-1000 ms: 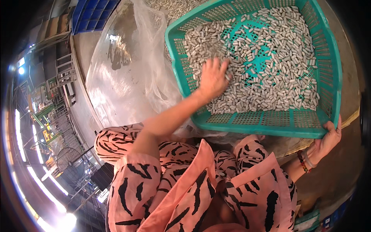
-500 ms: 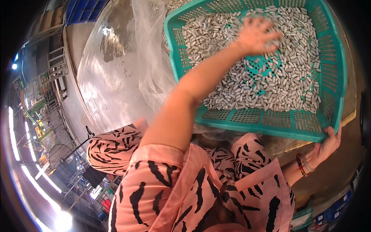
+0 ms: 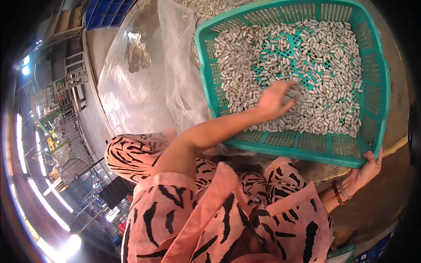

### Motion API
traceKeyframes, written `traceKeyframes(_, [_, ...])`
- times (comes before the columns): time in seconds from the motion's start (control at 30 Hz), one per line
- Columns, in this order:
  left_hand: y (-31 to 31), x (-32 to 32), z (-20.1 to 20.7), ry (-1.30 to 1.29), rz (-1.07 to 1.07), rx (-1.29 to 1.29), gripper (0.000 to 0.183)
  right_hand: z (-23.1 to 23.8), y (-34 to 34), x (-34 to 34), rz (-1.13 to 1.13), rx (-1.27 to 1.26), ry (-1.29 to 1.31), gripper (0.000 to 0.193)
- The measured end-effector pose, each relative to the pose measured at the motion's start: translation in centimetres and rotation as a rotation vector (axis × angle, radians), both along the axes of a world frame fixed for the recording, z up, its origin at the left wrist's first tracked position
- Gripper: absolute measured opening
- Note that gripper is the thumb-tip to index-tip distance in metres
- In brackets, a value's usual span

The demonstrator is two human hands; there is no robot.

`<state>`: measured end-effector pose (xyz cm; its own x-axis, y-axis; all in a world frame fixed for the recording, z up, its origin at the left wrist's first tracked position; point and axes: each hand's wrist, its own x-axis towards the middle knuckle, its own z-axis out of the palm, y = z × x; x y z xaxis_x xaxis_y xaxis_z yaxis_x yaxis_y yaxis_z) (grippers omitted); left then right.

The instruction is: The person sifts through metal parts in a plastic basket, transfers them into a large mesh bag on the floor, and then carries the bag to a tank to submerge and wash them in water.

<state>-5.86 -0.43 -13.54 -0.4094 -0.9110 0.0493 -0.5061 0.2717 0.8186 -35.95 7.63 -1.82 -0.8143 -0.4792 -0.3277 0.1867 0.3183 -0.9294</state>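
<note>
The small pale pieces [image 3: 342, 70], capsule-shaped and heaped loosely, look hard and dry; each is probably light and apt to roll or slide, so gathering them with bent fingers or the flat of the palm seems easier than picking singly. How fragile they are is impossible to judge. The green basket [image 3: 302, 154] that holds them appears to be plastic, stiff enough to keep its shape though perhaps a little springy along its slotted walls, and likely weighty with this load; its thick rim and corners look like the soundest places to take hold.

The basket lies just beyond the person's knees, right of the translucent sheet [image 3: 175, 87]. The left grip [image 3: 277, 101] is inside it, over the near middle of the layer, with pieces all around and bare patches of mesh floor just beyond. Its fingers are bent and the thumb stands apart; blur hides whether any pieces are held. The right grip [image 3: 368, 168] is closed around the basket's near right corner, outside the walls and apart from the pieces.
</note>
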Motion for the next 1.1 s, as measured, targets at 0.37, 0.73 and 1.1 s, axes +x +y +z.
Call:
traceKeyframes(0.37, [-17.8, -5.8, 0.9, -0.118, -0.317, -0.791, 0.044, -0.4, 1.1, -2.2, 0.169, -0.02, 0.052, 0.051])
traceKeyframes(0.73, [-6.5, 9.4, 0.2, -1.007, 0.191, -0.327, 0.047, 0.0, -0.1, -0.2, 0.088, -0.03, 0.036, 0.051])
traceKeyframes(1.1, [4.7, -6.8, 2.9, -0.278, 0.199, 0.047, 0.049, 0.6, -0.3, 0.2, 0.057, -0.03, 0.076, 0.049])
